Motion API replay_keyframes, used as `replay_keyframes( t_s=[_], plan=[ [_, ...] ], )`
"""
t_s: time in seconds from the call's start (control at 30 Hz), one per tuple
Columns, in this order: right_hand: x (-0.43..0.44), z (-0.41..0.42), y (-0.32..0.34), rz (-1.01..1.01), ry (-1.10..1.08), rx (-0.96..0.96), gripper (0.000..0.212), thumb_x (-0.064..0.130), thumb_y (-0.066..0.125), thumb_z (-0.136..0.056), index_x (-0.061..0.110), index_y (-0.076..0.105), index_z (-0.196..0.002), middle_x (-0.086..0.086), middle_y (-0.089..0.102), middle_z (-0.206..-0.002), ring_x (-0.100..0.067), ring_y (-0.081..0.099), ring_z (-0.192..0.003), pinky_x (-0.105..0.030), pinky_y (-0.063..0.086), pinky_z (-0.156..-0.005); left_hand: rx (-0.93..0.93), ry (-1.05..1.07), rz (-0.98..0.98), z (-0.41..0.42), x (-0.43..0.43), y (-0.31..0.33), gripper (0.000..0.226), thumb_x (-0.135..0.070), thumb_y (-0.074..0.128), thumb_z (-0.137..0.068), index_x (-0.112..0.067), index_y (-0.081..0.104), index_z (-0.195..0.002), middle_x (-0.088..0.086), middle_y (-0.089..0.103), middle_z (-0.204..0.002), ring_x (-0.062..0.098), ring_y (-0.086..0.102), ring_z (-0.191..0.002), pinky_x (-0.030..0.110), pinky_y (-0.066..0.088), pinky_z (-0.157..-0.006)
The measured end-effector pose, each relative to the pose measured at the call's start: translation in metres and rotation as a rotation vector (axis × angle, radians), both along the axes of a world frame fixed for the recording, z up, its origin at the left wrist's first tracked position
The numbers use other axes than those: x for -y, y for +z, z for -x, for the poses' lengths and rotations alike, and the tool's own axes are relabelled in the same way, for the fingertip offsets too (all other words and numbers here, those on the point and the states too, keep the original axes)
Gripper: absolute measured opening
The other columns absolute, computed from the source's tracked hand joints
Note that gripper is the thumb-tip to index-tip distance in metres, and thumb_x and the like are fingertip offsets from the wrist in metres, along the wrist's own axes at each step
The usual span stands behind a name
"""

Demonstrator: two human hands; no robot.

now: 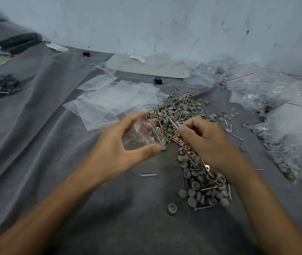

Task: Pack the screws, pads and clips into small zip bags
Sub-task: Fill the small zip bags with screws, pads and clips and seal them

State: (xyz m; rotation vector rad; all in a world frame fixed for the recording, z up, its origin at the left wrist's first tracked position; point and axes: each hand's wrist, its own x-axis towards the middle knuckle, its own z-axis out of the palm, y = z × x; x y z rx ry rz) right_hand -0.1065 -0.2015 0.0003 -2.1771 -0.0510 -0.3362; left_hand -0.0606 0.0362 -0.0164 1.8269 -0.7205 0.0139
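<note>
Gripping a small zip bag point(142, 134) between thumb and curled fingers, the left hand point(117, 150) holds it at centre, its red seal line running 11 to 5 o'clock. The right hand point(201, 138) pinches a blurred screw point(174, 124) at the bag's 2 o'clock, its long axis also running 11 to 5. A heap of screws, pads and clips point(198, 173) lies beneath on the grey cloth point(54, 144), with empty bags point(113, 96) at 11 o'clock.

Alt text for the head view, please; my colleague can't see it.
The left hand holds a small zip bag beside the right hand, which pinches a screw over a pile of screws, pads and clips on grey cloth. Empty bags lie behind.
</note>
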Motion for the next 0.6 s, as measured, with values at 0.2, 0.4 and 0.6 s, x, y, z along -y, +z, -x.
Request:
replay_keyframes(
  t_s=[0.2,0.4,0.6],
  plan=[
    [-0.001,0.012,0.021,-0.157,0.323,-0.199,0.02,0.03,0.066,-0.094,0.024,0.067,-0.075,0.007,0.057,-0.061,-0.013,0.049,-0.058,-0.022,0.04,-0.052,0.127,-0.024,-0.146,0.005,0.006,-0.003,0.091,-0.065,0.08,-0.064,-0.038,0.047,-0.145,-0.032,0.053,-0.139,-0.014,0.047,-0.128,0.007,0.034,-0.106],
    [-0.007,0.009,0.016,0.049,0.307,-0.263,0.02,0.031,0.068,-0.096,0.018,0.069,-0.08,0.009,0.056,-0.058,-0.004,0.044,-0.052,-0.021,0.034,-0.048,0.196,-0.029,-0.231,0.008,0.008,-0.006,0.093,-0.056,0.083,-0.066,-0.04,0.041,-0.147,-0.027,0.056,-0.138,-0.011,0.049,-0.128,0.019,0.041,-0.108],
    [-0.013,0.007,0.014,0.105,0.247,-0.202,0.02,0.036,0.067,-0.096,0.025,0.068,-0.078,0.011,0.059,-0.059,-0.001,0.045,-0.05,-0.019,0.036,-0.047,0.19,-0.037,-0.207,0.008,0.009,-0.007,0.09,-0.055,0.081,-0.066,-0.04,0.043,-0.147,-0.031,0.057,-0.132,-0.01,0.053,-0.124,0.013,0.042,-0.103]
  ],
)
